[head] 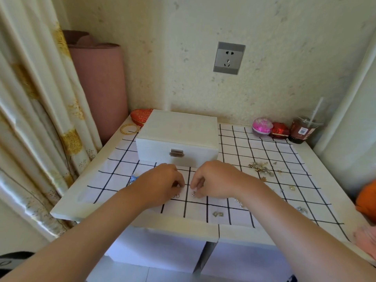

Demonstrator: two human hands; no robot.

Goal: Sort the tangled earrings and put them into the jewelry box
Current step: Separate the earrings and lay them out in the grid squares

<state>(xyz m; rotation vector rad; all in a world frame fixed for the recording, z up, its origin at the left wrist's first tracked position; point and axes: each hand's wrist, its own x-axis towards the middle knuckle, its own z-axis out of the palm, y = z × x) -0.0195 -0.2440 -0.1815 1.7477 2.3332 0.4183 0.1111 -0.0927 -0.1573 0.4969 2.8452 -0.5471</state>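
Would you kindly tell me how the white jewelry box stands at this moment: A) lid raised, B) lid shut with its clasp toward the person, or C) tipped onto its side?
B: the jewelry box sits flat on the checked cloth, lid down, with the metal clasp fastened on its near front wall.

Left hand [162, 180], right hand [215, 180]: fingers curled.

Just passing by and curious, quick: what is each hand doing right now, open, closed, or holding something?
Left hand: fingers curled, pinching a hook earring.
Right hand: fingers curled, pinching a small silver earring.
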